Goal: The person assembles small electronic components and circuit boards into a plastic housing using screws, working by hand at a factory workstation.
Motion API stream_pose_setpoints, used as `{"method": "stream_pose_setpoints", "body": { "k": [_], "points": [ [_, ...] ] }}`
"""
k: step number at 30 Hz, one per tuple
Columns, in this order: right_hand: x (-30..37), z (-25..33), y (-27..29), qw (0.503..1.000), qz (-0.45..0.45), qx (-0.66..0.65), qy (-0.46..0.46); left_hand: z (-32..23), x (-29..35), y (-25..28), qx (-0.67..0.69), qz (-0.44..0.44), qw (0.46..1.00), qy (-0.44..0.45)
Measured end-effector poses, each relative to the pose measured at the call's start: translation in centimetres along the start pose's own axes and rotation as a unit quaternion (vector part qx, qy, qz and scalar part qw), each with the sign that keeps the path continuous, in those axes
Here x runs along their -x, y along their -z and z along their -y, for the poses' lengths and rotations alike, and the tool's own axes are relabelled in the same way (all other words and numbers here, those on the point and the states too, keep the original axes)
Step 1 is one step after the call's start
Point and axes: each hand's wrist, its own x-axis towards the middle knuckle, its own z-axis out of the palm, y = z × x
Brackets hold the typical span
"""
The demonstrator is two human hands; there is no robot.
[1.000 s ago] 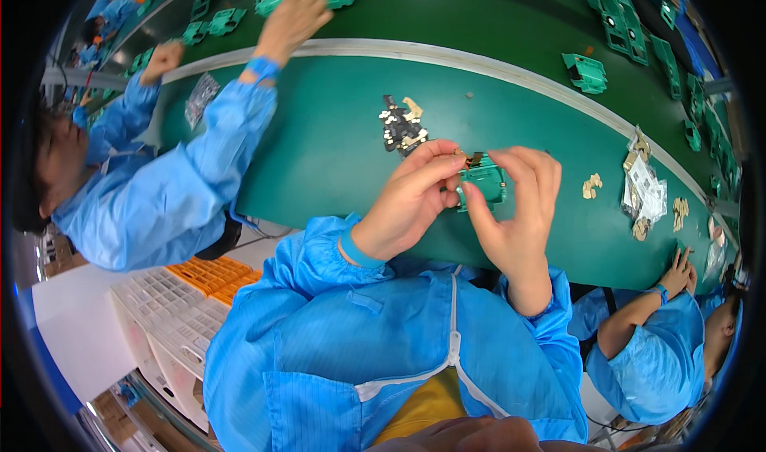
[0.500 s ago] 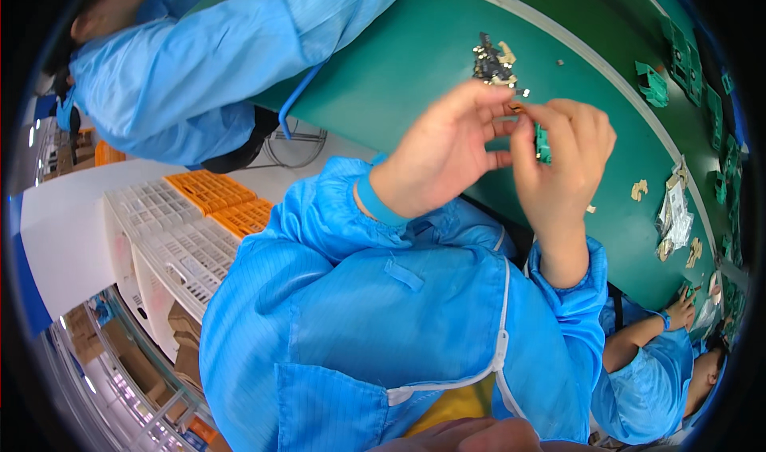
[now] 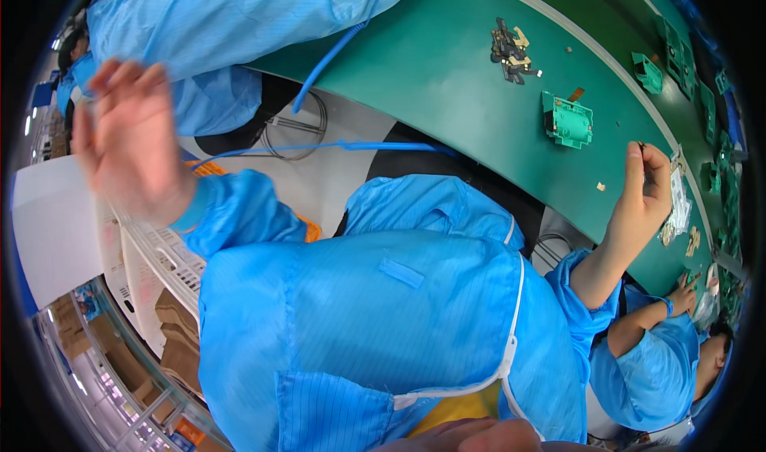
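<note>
One green plastic housing (image 3: 570, 122) lies on the green bench (image 3: 423, 69), with a short brown strip sticking out at its far side. Bare bench spreads widely to its left and a narrower bare patch lies to its right; the near edge runs slantwise below it, and a pale rail (image 3: 576, 25) bounds the far side.

Half a second ago both hands were close together around the housing; now they are well apart and it rests free of both. The left hand (image 3: 132, 149) has swung out far left, beyond the bench edge, blurred, fingers spread and holding nothing visible. The right hand (image 3: 648, 185) has moved to the right of the housing, its thumb and fingers pinched on a small dark piece (image 3: 641, 145) too tiny to make out.

A pile of dark and tan parts (image 3: 503, 47) sits just to the far left of the housing, and one tan bit (image 3: 601, 186) lies on its near side. A clear bag (image 3: 681, 206) lies to the right, behind the right hand. Far left, a co-worker's blue sleeve (image 3: 239, 13) reaches across the bench; a blue cord (image 3: 343, 145) stretches over the gap at its near edge.
</note>
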Motion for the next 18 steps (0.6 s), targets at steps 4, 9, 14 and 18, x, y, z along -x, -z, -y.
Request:
{"method": "stream_pose_setpoints", "body": {
  "k": [4, 9, 14, 18],
  "points": [
    [1.1, 0.1, 0.5, 0.996, -0.004, -0.079, -0.042, -7.8, 4.2, -0.1, -0.085, -0.004, 0.985, -0.151],
    [2.7, 2.5, 0.9, 0.998, -0.011, -0.055, -0.031, -12.0, 8.4, 1.5, -0.117, 0.032, 0.969, -0.214],
    [2.9, 2.0, 0.9, 0.993, 0.015, -0.116, -0.011, -0.9, 9.0, 0.9, -0.207, -0.076, 0.956, -0.193],
    [2.1, -1.4, 3.8, 0.985, 0.028, -0.153, -0.077, 12.7, 7.2, -0.7, -0.234, 0.02, 0.969, 0.077]
  ]
}}
